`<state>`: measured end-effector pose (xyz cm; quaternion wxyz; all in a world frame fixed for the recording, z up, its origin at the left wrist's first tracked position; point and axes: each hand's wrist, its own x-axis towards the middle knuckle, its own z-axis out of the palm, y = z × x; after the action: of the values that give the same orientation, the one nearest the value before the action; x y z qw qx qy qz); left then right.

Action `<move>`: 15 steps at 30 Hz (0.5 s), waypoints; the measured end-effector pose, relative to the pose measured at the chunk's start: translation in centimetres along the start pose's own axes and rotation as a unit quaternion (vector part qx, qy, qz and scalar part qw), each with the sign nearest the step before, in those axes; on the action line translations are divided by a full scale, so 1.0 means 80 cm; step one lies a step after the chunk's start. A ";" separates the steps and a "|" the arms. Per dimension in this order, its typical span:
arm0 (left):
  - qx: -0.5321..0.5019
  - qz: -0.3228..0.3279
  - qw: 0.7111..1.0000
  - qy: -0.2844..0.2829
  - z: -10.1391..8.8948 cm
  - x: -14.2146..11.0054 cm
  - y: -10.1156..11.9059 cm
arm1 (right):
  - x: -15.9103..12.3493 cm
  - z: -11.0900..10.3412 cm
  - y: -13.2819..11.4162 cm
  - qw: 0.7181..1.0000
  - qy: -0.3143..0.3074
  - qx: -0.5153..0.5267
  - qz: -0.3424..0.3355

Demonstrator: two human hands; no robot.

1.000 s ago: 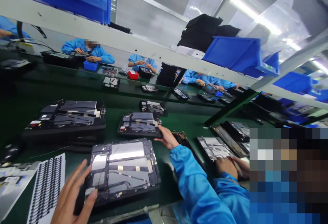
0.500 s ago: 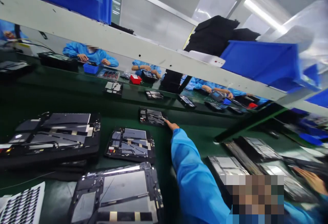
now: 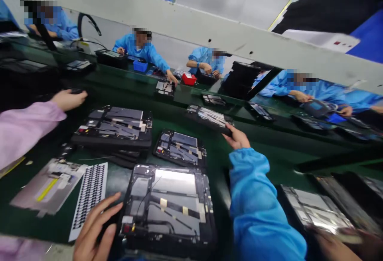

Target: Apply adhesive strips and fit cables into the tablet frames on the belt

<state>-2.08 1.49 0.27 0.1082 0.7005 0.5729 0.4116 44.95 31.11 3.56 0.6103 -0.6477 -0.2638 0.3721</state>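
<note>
My right hand, in a blue sleeve, reaches forward and grips the right edge of an opened tablet, which sits slightly tilted. My left hand is low in the picture, fingers spread, at the left side of a larger-looking opened tablet with its inner parts facing up. Whether its fingertips touch that tablet's edge I cannot tell. Between the two lies another opened tablet. Left of it, one more opened tablet rests on top of a stack.
A white sheet of dark labels and a grey plate with yellow tape lie at left. A co-worker's pink sleeve reaches in there. More tablets and a blurred hand are at lower right. Co-workers sit across, below a white beam.
My right hand has gone from touching the far tablet's edge to gripping it. My left hand and the pink sleeve have come into view. The view has swung left.
</note>
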 end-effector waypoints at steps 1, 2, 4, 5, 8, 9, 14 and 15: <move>-0.006 0.027 1.000 0.010 -0.003 0.012 0.015 | -0.032 -0.008 -0.006 1.000 0.000 0.013 0.003; -0.009 0.054 0.998 0.019 -0.006 0.024 0.029 | -0.068 -0.018 -0.010 1.000 -0.002 0.019 0.012; 0.004 0.081 0.997 0.017 -0.008 0.045 0.057 | -0.153 -0.045 -0.009 0.999 -0.017 0.020 0.020; 0.015 0.086 0.996 0.006 -0.009 0.052 0.069 | -0.197 -0.059 -0.003 0.999 -0.028 0.015 0.027; 0.034 0.101 0.993 -0.045 -0.005 0.056 0.092 | -0.312 -0.099 0.027 0.994 -0.032 -0.089 0.049; 0.036 0.100 0.993 -0.058 -0.004 0.050 0.093 | -0.339 -0.107 0.038 0.990 -0.035 -0.121 0.058; 0.031 0.096 0.990 -0.098 -0.013 0.000 0.067 | -0.399 -0.109 0.070 0.928 -0.026 -0.332 -0.166; 0.021 0.095 0.991 -0.089 -0.020 -0.010 0.054 | -0.408 -0.106 0.073 0.898 -0.006 -0.364 -0.246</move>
<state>-0.13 -1.10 3.65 0.1044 0.7879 0.5001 0.3437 32.03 -0.55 2.82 0.4021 -0.7369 -0.5355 0.0922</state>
